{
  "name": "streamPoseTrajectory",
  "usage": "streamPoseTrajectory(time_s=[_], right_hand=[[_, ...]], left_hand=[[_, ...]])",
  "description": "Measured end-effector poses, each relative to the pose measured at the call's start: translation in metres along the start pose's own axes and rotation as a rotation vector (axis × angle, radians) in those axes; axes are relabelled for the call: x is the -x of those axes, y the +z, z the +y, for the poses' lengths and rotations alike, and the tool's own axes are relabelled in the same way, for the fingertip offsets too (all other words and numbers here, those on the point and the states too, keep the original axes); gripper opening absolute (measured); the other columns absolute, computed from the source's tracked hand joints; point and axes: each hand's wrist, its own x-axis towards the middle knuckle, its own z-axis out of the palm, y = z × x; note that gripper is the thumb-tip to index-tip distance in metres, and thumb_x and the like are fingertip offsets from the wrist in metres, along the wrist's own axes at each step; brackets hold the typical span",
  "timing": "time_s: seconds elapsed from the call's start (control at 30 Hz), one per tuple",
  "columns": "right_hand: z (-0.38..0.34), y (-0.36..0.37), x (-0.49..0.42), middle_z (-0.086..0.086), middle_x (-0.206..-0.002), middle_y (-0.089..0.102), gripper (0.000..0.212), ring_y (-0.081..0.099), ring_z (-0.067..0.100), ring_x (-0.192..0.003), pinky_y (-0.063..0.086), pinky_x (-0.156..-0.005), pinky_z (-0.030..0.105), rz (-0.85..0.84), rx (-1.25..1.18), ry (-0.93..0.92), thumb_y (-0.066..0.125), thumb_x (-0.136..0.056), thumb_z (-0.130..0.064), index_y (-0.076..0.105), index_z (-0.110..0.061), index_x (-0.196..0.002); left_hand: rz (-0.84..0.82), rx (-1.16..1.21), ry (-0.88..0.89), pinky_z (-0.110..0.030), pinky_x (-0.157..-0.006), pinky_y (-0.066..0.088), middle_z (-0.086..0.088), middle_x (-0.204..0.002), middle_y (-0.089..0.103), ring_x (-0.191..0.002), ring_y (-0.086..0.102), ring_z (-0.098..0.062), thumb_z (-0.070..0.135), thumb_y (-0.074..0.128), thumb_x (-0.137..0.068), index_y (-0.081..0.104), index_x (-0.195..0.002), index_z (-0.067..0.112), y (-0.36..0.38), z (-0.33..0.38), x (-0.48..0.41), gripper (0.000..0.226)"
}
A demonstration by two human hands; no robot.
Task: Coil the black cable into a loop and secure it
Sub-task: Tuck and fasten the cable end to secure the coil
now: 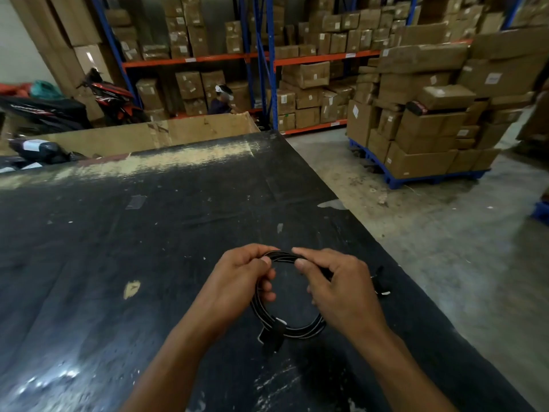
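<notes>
A: Showing the black cable [286, 324] coiled into a loop, held just above the black table [148, 233]; why grip the top?

B: Left hand [240, 278] and right hand [332, 281] each pinch the gathered turns between thumb and fingers, likely keeping strands aligned; a strap [274, 330] already wraps the lower arc.

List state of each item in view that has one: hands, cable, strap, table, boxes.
left hand: shut on black cable, pinching the top of the loop
right hand: shut on black cable, pinching the top beside the left
black cable: coiled in a loop, held above the table
strap: wrapped round the loop's bottom, end loose
black table: worn, scuffed
open cardboard box: behind table, flaps up
</notes>
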Motion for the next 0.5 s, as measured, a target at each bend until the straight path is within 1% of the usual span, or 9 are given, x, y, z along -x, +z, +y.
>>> streamPoseTrajectory(time_s=[0.03,0.1,0.17,0.27,0.3,0.33,0.4,0.43,0.5], right_hand=[[0.002,-0.001,-0.001,-0.022,-0.077,0.065,0.021,0.061,-0.008,-0.063,0.051,-0.063,0.016,0.005,-0.003,0.02,0.066,-0.089,-0.021,0.075,-0.024,-0.107],[0.008,-0.002,-0.003,-0.02,-0.081,0.068,0.02,0.059,-0.009,-0.061,0.051,-0.064,0.017,0.005,0.014,0.037,0.066,-0.088,-0.021,0.076,-0.024,-0.106],[0.014,-0.004,-0.004,-0.013,-0.084,0.073,0.02,0.056,-0.011,-0.059,0.051,-0.065,0.018,-0.01,0.043,0.053,0.066,-0.088,-0.02,0.076,-0.023,-0.106],[0.025,-0.01,-0.005,-0.003,-0.09,0.078,0.02,0.055,-0.011,-0.061,0.052,-0.068,0.015,-0.039,0.112,0.103,0.066,-0.088,-0.024,0.076,-0.023,-0.106],[0.027,-0.013,-0.005,-0.002,-0.092,0.078,0.02,0.061,-0.008,-0.065,0.052,-0.068,0.016,-0.055,0.134,0.117,0.066,-0.088,-0.027,0.075,-0.022,-0.105],[0.029,-0.018,-0.005,-0.002,-0.096,0.078,0.022,0.066,-0.002,-0.075,0.054,-0.071,0.02,-0.058,0.153,0.127,0.064,-0.089,-0.031,0.074,-0.02,-0.104],[0.037,-0.031,-0.005,-0.002,-0.107,0.076,0.026,0.068,0.007,-0.095,0.053,-0.082,0.024,0.011,0.196,0.174,0.06,-0.092,-0.034,0.073,-0.018,-0.108],[0.043,-0.039,-0.005,-0.002,-0.111,0.074,0.026,0.067,0.011,-0.1,0.049,-0.085,0.024,0.078,0.246,0.215,0.059,-0.093,-0.031,0.072,-0.02,-0.112],[0.057,-0.055,-0.004,0.004,-0.115,0.071,0.029,0.065,0.019,-0.102,0.044,-0.086,0.026,0.175,0.398,0.337,0.06,-0.093,-0.022,0.066,-0.017,-0.121]], left_hand=[[-0.01,-0.007,-0.021,-0.023,-0.052,0.054,0.004,-0.062,0.058,-0.051,0.054,-0.005,0.008,0.045,-0.101,0.069,-0.097,0.009,0.001,-0.001,-0.003,0.024],[-0.048,-0.011,-0.062,-0.02,-0.047,0.05,0.004,-0.061,0.057,-0.047,0.05,-0.003,0.019,0.047,-0.102,0.067,-0.09,0.007,0.006,-0.002,-0.01,0.026],[-0.08,-0.042,-0.08,-0.019,-0.044,0.046,0.003,-0.064,0.061,-0.046,0.049,-0.003,0.027,0.046,-0.103,0.068,-0.089,0.007,0.014,-0.006,-0.02,0.032],[-0.035,-0.128,-0.085,-0.02,-0.043,0.041,0.001,-0.064,0.056,-0.045,0.044,-0.005,0.023,0.045,-0.104,0.064,-0.076,0.011,0.032,-0.017,-0.035,0.036],[-0.008,-0.145,-0.089,-0.022,-0.045,0.039,0.0,-0.064,0.053,-0.046,0.042,-0.006,0.022,0.045,-0.103,0.061,-0.072,0.013,0.037,-0.022,-0.039,0.037],[0.019,-0.152,-0.092,-0.024,-0.046,0.038,-0.001,-0.063,0.051,-0.048,0.041,-0.008,0.021,0.046,-0.103,0.06,-0.069,0.013,0.041,-0.026,-0.043,0.038],[0.077,-0.144,-0.103,-0.026,-0.048,0.037,-0.005,-0.065,0.051,-0.049,0.041,-0.011,0.022,0.048,-0.101,0.058,-0.064,0.012,0.044,-0.032,-0.049,0.039],[0.108,-0.131,-0.112,-0.027,-0.048,0.038,-0.007,-0.066,0.051,-0.049,0.041,-0.012,0.023,0.049,-0.101,0.058,-0.064,0.011,0.044,-0.034,-0.052,0.039],[0.159,-0.098,-0.124,-0.027,-0.049,0.038,-0.009,-0.068,0.053,-0.05,0.042,-0.013,0.024,0.051,-0.1,0.061,-0.066,0.009,0.042,-0.036,-0.055,0.038]])
